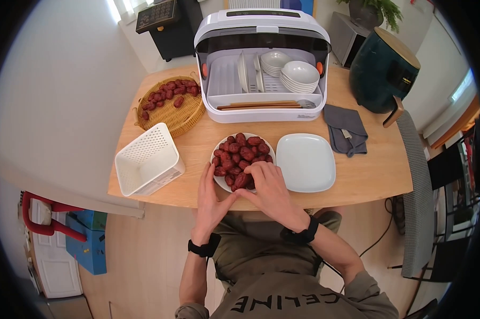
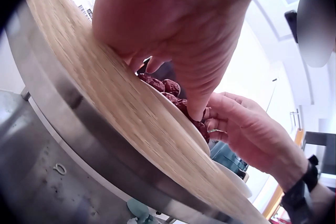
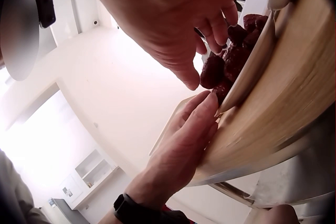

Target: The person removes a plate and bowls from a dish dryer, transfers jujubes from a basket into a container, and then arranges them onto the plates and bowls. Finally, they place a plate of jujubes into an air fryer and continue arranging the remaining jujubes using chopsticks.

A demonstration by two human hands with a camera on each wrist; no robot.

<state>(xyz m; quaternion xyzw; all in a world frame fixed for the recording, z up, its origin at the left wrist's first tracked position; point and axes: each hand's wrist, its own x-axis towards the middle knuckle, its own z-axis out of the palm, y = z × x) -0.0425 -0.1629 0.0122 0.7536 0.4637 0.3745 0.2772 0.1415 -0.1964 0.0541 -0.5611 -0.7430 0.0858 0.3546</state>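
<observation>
A round white plate (image 1: 217, 179) heaped with dried red dates (image 1: 234, 154) sits near the table's front edge. My left hand (image 1: 210, 199) lies along the plate's left front rim, fingers extended and thumb reaching toward the dates. Over the front right of the heap, my right hand (image 1: 272, 186) has its fingers bent loosely down onto the dates. The two thumbs come close together at the front of the plate. In the right wrist view, a date (image 3: 212, 70) shows beside the right thumb, with the fingers spread apart. The left thumb overlaps the dates (image 2: 170, 87) in the left wrist view.
A pale square plate (image 1: 306, 162) lies right of the dates, a white basket (image 1: 149, 159) left. Behind are a woven tray (image 1: 179, 117) with more dates, a dish cabinet (image 1: 266, 114) holding bowls, a grey cloth (image 1: 346, 129) and a green air fryer (image 1: 381, 74).
</observation>
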